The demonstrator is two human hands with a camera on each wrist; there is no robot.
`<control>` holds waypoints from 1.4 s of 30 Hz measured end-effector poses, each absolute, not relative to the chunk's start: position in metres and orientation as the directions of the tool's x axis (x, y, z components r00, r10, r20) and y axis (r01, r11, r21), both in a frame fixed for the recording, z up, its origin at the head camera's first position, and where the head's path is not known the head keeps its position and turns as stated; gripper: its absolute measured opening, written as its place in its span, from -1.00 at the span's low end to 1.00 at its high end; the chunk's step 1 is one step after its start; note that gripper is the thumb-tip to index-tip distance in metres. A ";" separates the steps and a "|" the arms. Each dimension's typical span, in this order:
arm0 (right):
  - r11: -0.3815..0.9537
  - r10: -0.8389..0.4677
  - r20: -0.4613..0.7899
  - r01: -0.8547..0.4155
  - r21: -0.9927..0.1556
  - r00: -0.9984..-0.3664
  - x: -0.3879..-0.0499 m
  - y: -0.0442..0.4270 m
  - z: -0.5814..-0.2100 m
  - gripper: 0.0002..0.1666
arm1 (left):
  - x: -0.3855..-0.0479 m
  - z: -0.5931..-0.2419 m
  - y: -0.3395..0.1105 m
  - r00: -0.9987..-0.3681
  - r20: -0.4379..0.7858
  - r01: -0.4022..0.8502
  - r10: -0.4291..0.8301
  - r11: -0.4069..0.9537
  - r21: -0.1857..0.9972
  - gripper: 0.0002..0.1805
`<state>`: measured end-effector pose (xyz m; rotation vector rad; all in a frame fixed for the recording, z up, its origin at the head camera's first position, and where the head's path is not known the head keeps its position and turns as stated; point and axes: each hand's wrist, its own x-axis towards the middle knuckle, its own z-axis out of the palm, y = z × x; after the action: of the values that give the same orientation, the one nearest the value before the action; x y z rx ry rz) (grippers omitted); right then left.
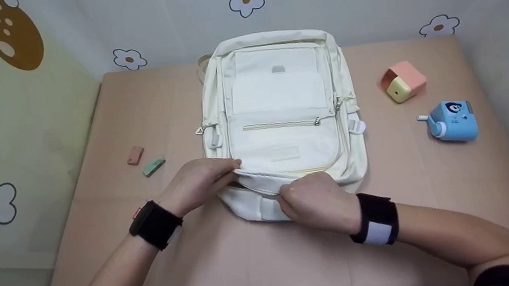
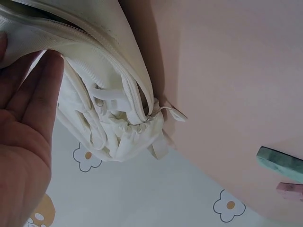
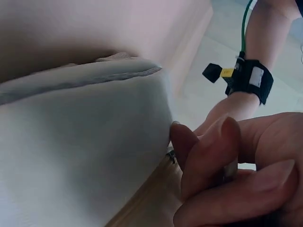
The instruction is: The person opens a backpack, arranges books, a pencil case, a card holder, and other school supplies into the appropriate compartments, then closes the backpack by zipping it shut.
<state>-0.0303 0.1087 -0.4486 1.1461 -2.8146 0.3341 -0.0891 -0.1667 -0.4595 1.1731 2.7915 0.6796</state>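
Note:
A cream backpack (image 1: 277,94) lies on the table, its front pocket with a short zipper facing up. The left hand (image 1: 200,184) pinches the fabric edge at its lower left corner; in the left wrist view that hand (image 2: 26,123) has its fingers under the fabric beside a zipper (image 2: 80,30). At the bottom edge, the right hand (image 1: 319,201) has curled fingers gripping the zipped rim. In the right wrist view the right hand (image 3: 236,165) pinches at the bag's edge, near a metal zipper piece (image 3: 171,155), with pale fabric (image 3: 94,132) beside it.
Left of the backpack lie a pink eraser-like block (image 1: 136,155) and a green one (image 1: 153,167). To its right stand a pink and yellow house-shaped object (image 1: 406,81) and a blue crank sharpener (image 1: 453,121). A patterned curtain (image 1: 175,18) surrounds the table (image 1: 191,258).

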 end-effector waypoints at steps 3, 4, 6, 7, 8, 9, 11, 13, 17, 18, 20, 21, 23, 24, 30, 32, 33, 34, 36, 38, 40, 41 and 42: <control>0.675 -0.710 0.178 -0.730 -0.106 -0.682 -0.032 0.099 -0.451 -0.59 | -0.088 -0.461 -0.167 -0.719 0.136 0.666 0.681 0.621 0.414 -0.80; 0.668 -0.719 0.182 -0.739 -0.087 -0.671 -0.033 0.098 -0.452 -0.59 | -0.088 -0.462 -0.167 -0.720 0.137 0.666 0.681 0.621 0.414 -0.81; 0.658 -0.732 0.186 -0.751 -0.059 -0.655 -0.034 0.097 -0.454 -0.61 | -0.088 -0.463 -0.167 -0.718 0.144 0.670 0.681 0.619 0.410 -0.83; 0.652 -0.738 0.189 -0.757 -0.049 -0.648 -0.035 0.097 -0.455 -0.61 | -0.088 -0.463 -0.167 -0.717 0.148 0.672 0.681 0.618 0.407 -0.83; 0.651 -0.738 0.197 -0.758 -0.048 -0.646 -0.035 0.098 -0.456 -0.61 | -0.089 -0.464 -0.166 -0.716 0.150 0.673 0.681 0.618 0.406 -0.83; 0.652 -0.735 0.204 -0.757 -0.052 -0.647 -0.035 0.099 -0.456 -0.61 | -0.089 -0.465 -0.166 -0.715 0.154 0.676 0.682 0.618 0.402 -0.82; 0.654 -0.728 0.218 -0.754 -0.068 -0.651 -0.036 0.103 -0.455 -0.59 | -0.089 -0.465 -0.167 -0.714 0.157 0.678 0.682 0.617 0.399 -0.80; 0.657 -0.716 0.230 -0.748 -0.097 -0.659 -0.036 0.108 -0.453 -0.57 | -0.089 -0.465 -0.166 -0.718 0.156 0.674 0.679 0.621 0.400 -0.78; 0.640 -0.695 0.287 -0.749 -0.171 -0.659 -0.037 0.126 -0.445 -0.63 | -0.086 -0.465 -0.166 -0.723 0.164 0.670 0.671 0.623 0.404 -0.74; 0.631 -0.687 0.313 -0.752 -0.190 -0.656 -0.038 0.132 -0.443 -0.67 | -0.086 -0.466 -0.166 -0.725 0.166 0.668 0.668 0.624 0.405 -0.72; 0.609 -0.670 0.370 -0.761 -0.223 -0.644 -0.042 0.146 -0.441 -0.78 | -0.085 -0.465 -0.166 -0.729 0.169 0.664 0.663 0.627 0.408 -0.70; 0.599 -0.661 0.394 -0.765 -0.236 -0.639 -0.044 0.154 -0.441 -0.83 | -0.084 -0.465 -0.166 -0.731 0.168 0.662 0.661 0.629 0.406 -0.70; 0.591 -0.648 0.413 -0.765 -0.258 -0.640 -0.049 0.170 -0.443 -0.82 | -0.084 -0.465 -0.166 -0.736 0.167 0.657 0.656 0.634 0.408 -0.72; 0.590 -0.644 0.412 -0.761 -0.269 -0.645 -0.050 0.178 -0.445 -0.78 | -0.084 -0.465 -0.166 -0.738 0.167 0.656 0.654 0.636 0.407 -0.73; 0.592 -0.639 0.349 -0.728 -0.346 -0.686 -0.046 0.214 -0.469 -0.56 | -0.084 -0.466 -0.166 -0.744 0.170 0.653 0.647 0.648 0.393 -0.77; 0.578 -0.642 0.349 -0.730 -0.365 -0.683 -0.043 0.219 -0.477 -0.56 | -0.084 -0.467 -0.166 -0.752 0.167 0.645 0.638 0.657 0.391 -0.78; 0.571 -0.641 0.357 -0.733 -0.370 -0.680 -0.042 0.220 -0.480 -0.57 | -0.084 -0.467 -0.165 -0.755 0.167 0.641 0.633 0.662 0.389 -0.79; 0.562 -0.639 0.368 -0.737 -0.376 -0.676 -0.041 0.221 -0.483 -0.57 | -0.083 -0.467 -0.165 -0.759 0.168 0.637 0.629 0.665 0.388 -0.79; 0.549 -0.630 0.395 -0.744 -0.381 -0.668 -0.041 0.220 -0.488 -0.58 | -0.083 -0.468 -0.164 -0.765 0.171 0.632 0.621 0.672 0.386 -0.79; 0.543 -0.621 0.419 -0.749 -0.380 -0.663 -0.041 0.218 -0.491 -0.59 | -0.080 -0.468 -0.163 -0.769 0.180 0.628 0.613 0.675 0.386 -0.78; 0.547 -0.606 0.438 -0.747 -0.378 -0.665 -0.042 0.216 -0.492 -0.62 | -0.077 -0.469 -0.163 -0.771 0.196 0.629 0.606 0.674 0.387 -0.76; 0.552 -0.598 0.445 -0.745 -0.375 -0.667 -0.042 0.215 -0.493 -0.64 | -0.076 -0.469 -0.162 -0.772 0.204 0.629 0.602 0.675 0.387 -0.74; 0.560 -0.589 0.453 -0.742 -0.369 -0.669 -0.042 0.213 -0.493 -0.65 | -0.074 -0.469 -0.162 -0.773 0.213 0.628 0.597 0.675 0.387 -0.74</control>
<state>-0.0423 0.2133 -0.4930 1.1022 -2.5184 0.7889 -0.0742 -0.1618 -0.4692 1.0766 2.9376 0.7204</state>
